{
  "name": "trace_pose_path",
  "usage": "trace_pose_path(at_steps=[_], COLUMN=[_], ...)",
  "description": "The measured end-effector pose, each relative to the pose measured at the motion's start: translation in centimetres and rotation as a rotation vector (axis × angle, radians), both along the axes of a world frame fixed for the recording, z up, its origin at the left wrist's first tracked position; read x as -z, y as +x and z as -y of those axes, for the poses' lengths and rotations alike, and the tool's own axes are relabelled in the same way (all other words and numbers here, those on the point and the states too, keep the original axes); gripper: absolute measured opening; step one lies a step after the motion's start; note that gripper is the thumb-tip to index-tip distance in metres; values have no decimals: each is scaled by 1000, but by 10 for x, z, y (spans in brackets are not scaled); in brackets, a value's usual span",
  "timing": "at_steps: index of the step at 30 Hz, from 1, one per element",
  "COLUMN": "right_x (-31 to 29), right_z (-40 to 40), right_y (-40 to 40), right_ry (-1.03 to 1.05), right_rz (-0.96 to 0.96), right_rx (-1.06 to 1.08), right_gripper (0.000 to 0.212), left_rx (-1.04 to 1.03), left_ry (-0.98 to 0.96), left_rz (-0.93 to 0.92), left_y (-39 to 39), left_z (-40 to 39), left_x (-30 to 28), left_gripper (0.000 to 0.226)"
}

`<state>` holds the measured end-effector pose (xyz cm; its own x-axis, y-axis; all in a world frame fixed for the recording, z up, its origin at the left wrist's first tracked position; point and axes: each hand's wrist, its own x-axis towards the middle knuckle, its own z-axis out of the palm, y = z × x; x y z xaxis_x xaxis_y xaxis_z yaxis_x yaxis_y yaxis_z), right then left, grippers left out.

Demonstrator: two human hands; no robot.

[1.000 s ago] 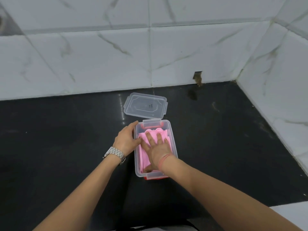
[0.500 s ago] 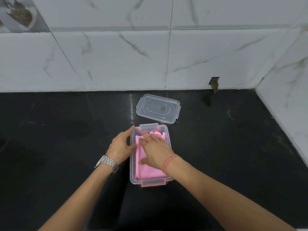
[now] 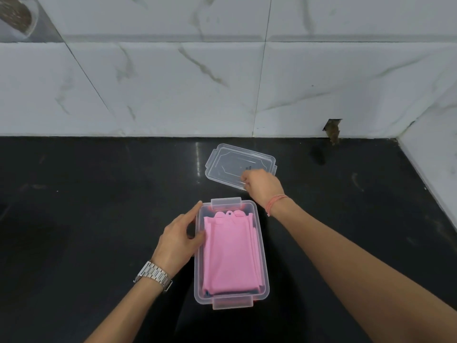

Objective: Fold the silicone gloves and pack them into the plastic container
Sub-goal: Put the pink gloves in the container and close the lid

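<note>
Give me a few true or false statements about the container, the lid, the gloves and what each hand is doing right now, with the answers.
1. The pink gloves lie folded inside the plastic container. True.
2. The lid is snapped onto the container. False: it lies on the black counter behind it.
3. The right hand is at the lid's near edge. True.
4. The left hand presses down on the gloves. False: it rests against the container's left wall.
5. A metal watch is on the right wrist. False: the left.
</note>
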<state>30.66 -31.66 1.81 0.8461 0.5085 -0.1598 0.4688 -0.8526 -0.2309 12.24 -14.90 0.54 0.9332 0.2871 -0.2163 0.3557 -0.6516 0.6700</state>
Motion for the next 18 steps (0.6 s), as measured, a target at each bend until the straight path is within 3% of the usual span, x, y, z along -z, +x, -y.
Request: trace_pose_path(at_steps=[10, 14, 18], right_x=[30, 19, -12], right_z=[-20, -11, -2], right_y=[18, 13, 0], right_ry=[-176, -2, 197], right_rz=[-29, 76, 327], right_rx=[-112, -109, -102], right_gripper=[22, 10, 10], left_rx=[-38, -35, -32], left_ry=[-20, -26, -51], left_rz=[-17, -3, 23], left_y=[2, 0, -3], left_z=[1, 2, 2], left_x=[-2, -3, -6], left_gripper=[73, 71, 69])
